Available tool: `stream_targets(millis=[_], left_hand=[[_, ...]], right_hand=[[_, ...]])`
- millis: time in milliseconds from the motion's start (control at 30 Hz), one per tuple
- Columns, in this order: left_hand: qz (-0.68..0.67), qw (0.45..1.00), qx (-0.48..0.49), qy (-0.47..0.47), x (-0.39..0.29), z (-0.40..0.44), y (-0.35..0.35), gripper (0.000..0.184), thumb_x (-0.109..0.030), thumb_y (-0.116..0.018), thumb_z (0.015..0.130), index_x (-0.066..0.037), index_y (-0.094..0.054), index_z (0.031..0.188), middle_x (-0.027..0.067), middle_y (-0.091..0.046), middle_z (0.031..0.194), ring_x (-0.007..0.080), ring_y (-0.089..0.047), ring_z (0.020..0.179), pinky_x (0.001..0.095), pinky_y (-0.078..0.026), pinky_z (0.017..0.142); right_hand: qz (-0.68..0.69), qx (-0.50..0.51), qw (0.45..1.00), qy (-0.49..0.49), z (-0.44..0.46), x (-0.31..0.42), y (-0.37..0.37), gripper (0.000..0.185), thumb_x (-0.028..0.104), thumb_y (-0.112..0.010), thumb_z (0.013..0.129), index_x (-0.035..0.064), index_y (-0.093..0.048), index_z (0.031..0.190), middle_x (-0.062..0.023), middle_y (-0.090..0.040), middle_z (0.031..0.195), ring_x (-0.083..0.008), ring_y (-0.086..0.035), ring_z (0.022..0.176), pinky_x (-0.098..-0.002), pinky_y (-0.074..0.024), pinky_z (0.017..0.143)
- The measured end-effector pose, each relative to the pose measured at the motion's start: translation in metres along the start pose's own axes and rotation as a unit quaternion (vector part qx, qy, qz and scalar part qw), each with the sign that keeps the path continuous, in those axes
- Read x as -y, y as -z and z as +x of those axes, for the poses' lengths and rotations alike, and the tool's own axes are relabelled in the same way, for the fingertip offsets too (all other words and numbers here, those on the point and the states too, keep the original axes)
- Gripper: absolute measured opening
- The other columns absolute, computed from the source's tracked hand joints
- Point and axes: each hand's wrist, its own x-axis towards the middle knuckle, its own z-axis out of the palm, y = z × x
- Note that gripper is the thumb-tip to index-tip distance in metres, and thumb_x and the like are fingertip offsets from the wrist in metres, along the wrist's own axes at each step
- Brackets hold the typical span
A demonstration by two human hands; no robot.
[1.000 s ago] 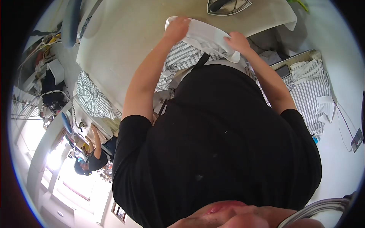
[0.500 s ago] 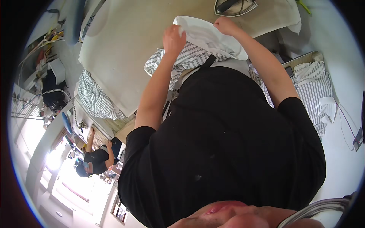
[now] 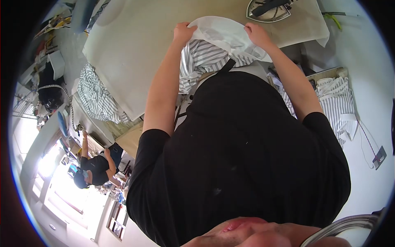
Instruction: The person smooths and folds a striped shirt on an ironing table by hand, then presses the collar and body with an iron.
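A grey-and-white striped garment (image 3: 207, 55) lies at the near edge of the ironing table (image 3: 135, 53), partly hanging over it. Attached or lying against it is a wide piece of white cloth (image 3: 220, 31), spread in a curve. My left hand (image 3: 185, 33) pinches the white cloth at its left corner. At its right side, the fingers of my right hand (image 3: 258, 36) are closed on the cloth's edge. An iron (image 3: 269, 10) rests on the table beyond my right hand, touched by neither hand.
More striped cloth (image 3: 96, 94) hangs off the table's left corner. A stack of striped garments (image 3: 335, 101) sits at the right, near a cord and a wall box (image 3: 379, 157). Another person (image 3: 98, 168) in dark clothes works at a table on the far left.
My left hand has moved to the cloth's left corner and the white cloth is stretched wider. My right hand has shifted slightly right. The view has tilted a little.
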Motion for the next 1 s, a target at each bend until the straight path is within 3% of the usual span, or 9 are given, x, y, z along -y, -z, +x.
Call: stream_targets(millis=[267,533,600,633,733,800,833,933,1000], left_hand=[[0.051,0.998,-0.016,-0.031,-0.014,0.032,-0.003,0.045,-0.038,-0.072,0.086,-0.006,-0.075,0.117,0.0162,-0.077,0.105,0.0312,-0.074,0.098,0.0421,-0.058,0.088],[0.235,0.967,0.022,-0.092,-0.042,0.050,-0.021,0.051,-0.046,-0.073,0.088,-0.011,-0.070,0.124,0.0164,-0.074,0.115,0.0351,-0.070,0.108,0.0456,-0.057,0.093],[0.232,0.968,0.051,-0.084,-0.055,0.044,-0.012,0.050,-0.048,-0.074,0.087,-0.010,-0.071,0.121,0.0167,-0.073,0.115,0.0349,-0.069,0.109,0.0464,-0.056,0.093],[0.232,0.967,0.064,-0.080,-0.059,0.041,-0.007,0.050,-0.049,-0.074,0.087,-0.010,-0.072,0.119,0.0169,-0.073,0.115,0.0348,-0.069,0.110,0.0468,-0.056,0.092],[0.259,0.956,0.058,-0.128,-0.046,0.048,-0.014,0.050,-0.048,-0.075,0.086,-0.010,-0.073,0.119,0.0166,-0.073,0.114,0.0348,-0.070,0.107,0.0470,-0.056,0.091],[0.273,0.948,0.056,-0.155,-0.043,0.052,-0.017,0.051,-0.048,-0.075,0.086,-0.010,-0.073,0.119,0.0165,-0.073,0.113,0.0348,-0.070,0.106,0.0471,-0.056,0.091],[0.258,0.955,0.058,-0.134,-0.043,0.053,-0.018,0.050,-0.048,-0.075,0.086,-0.010,-0.073,0.118,0.0164,-0.074,0.112,0.0350,-0.070,0.105,0.0468,-0.057,0.090],[0.227,0.968,0.063,-0.087,-0.041,0.055,-0.021,0.050,-0.048,-0.075,0.085,-0.010,-0.074,0.117,0.0162,-0.074,0.110,0.0354,-0.071,0.103,0.0464,-0.057,0.089],[0.219,0.970,0.057,-0.094,-0.038,0.056,-0.022,0.048,-0.047,-0.075,0.085,-0.009,-0.075,0.114,0.0166,-0.074,0.109,0.0362,-0.071,0.101,0.0461,-0.057,0.089]], right_hand=[[0.001,-0.013,1.000,-0.026,-0.002,-0.008,-0.005,0.029,0.033,-0.062,0.099,0.0056,-0.071,0.105,-0.0182,-0.074,0.093,-0.0383,-0.071,0.089,-0.0478,-0.0553,0.077],[-0.130,-0.004,0.989,-0.067,-0.027,-0.003,0.024,0.038,0.037,-0.070,0.094,0.0096,-0.065,0.119,-0.0170,-0.074,0.098,-0.0385,-0.071,0.090,-0.0507,-0.0550,0.075],[-0.203,-0.284,0.920,0.178,-0.024,0.002,0.047,0.044,0.035,-0.074,0.089,0.0074,-0.062,0.121,-0.0156,-0.073,0.102,-0.0396,-0.071,0.093,-0.0515,-0.0557,0.075],[-0.201,-0.282,0.921,0.179,-0.017,0.007,0.063,0.044,0.035,-0.074,0.089,0.0074,-0.062,0.121,-0.0156,-0.073,0.102,-0.0396,-0.071,0.093,-0.0515,-0.0557,0.075],[-0.343,-0.342,0.816,0.316,0.011,0.035,0.126,0.051,0.031,-0.079,0.082,0.0059,-0.061,0.123,-0.0174,-0.073,0.100,-0.0416,-0.071,0.093,-0.0534,-0.0558,0.077],[-0.361,-0.215,0.831,0.365,0.041,0.039,0.145,0.026,0.015,-0.066,0.087,-0.0019,-0.074,0.105,-0.0230,-0.072,0.086,-0.0392,-0.072,0.079,-0.0509,-0.0557,0.071],[-0.361,-0.216,0.832,0.363,0.053,0.036,0.142,0.026,0.015,-0.066,0.087,-0.0019,-0.074,0.105,-0.0230,-0.072,0.086,-0.0392,-0.072,0.079,-0.0509,-0.0557,0.071],[-0.410,0.066,0.893,0.176,0.085,0.036,0.134,0.038,0.020,-0.068,0.090,0.0023,-0.069,0.123,-0.0189,-0.072,0.097,-0.0361,-0.069,0.090,-0.0503,-0.0544,0.078],[-0.377,0.105,0.904,0.171,0.088,0.045,0.126,0.042,0.023,-0.072,0.087,0.0027,-0.066,0.122,-0.0192,-0.072,0.098,-0.0381,-0.070,0.091,-0.0519,-0.0551,0.078]])
